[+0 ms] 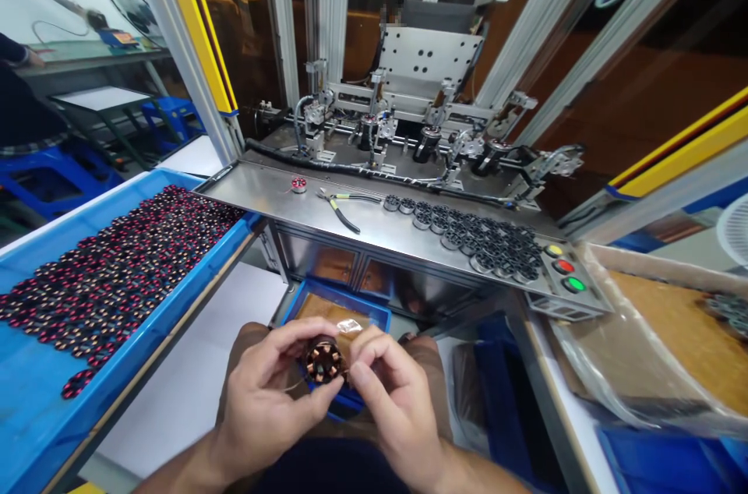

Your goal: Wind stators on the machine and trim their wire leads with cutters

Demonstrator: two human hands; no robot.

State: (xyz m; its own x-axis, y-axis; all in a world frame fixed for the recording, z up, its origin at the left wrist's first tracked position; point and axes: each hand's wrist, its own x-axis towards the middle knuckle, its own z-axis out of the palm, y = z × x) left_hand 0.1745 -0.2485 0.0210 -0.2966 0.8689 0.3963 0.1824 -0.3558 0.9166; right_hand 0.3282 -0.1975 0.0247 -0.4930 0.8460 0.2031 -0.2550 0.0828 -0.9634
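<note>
Over my lap, my left hand (274,381) grips a wound motor stator (323,362) between thumb and fingers, its copper coils and dark core facing me. A thin loose wire sticks out on the left side of the stator. My right hand (391,381) is closed in a pinch at the stator's right edge, where a short bit of copper wire (344,375) shows at the fingertips. Beyond my hands, on the metal shelf, lie yellow-and-black cutting pliers (344,206) with their handles spread. One stator with red wire (298,185) sits left of them.
Rows of bare black stator cores (467,233) stand on the shelf's right, near several push buttons (564,266). Behind is a winding machine (429,128). A blue tray (35,369) of wound stators stands left; a lined box (672,330) right. A blue bin (295,303) lies below.
</note>
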